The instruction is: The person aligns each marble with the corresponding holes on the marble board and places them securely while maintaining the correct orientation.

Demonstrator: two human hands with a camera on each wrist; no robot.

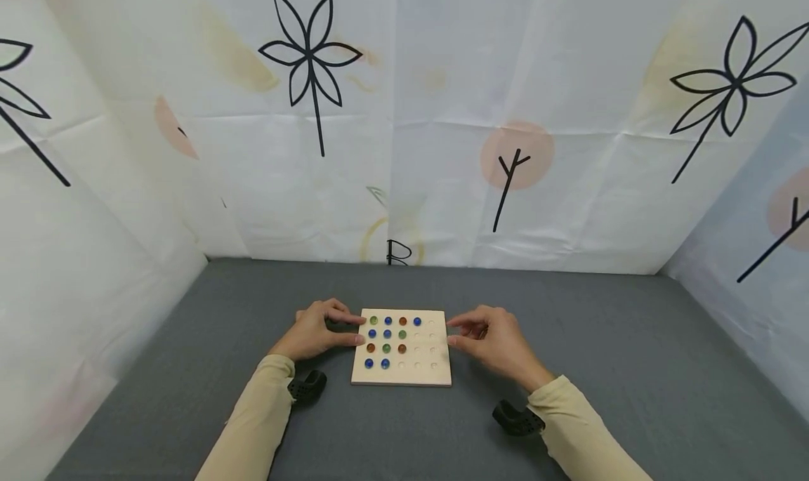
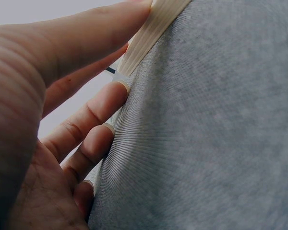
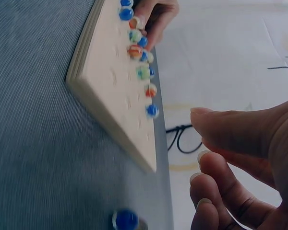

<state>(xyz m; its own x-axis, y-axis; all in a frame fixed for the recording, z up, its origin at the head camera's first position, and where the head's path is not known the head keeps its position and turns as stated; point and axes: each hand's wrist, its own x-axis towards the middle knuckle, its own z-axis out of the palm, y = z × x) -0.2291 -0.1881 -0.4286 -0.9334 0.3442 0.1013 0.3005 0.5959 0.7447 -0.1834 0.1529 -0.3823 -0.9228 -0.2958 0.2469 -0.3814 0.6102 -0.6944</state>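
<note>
A square wooden board [image 1: 420, 377] lies flat on the grey table, with rows of round hollows. Several glass marbles sit in its left part, among them a blue marble [image 1: 417, 321] in the far row and an orange-red marble [image 1: 371, 348] at the left. My left hand [image 1: 318, 330] touches the board's left edge with thumb and index finger extended; its other fingers rest on the cloth. At the right edge is my right hand [image 1: 496, 337], fingers slightly bent, thumb and fingertips apart. In the right wrist view nothing is between them and they stand off the board.
In the right wrist view a blue marble [image 3: 126, 219] lies on the table past the board's corner, something partly hidden behind it. Grey cloth covers the table [image 1: 392, 439]. White printed sheets [image 1: 436, 81] stand at the back and both sides.
</note>
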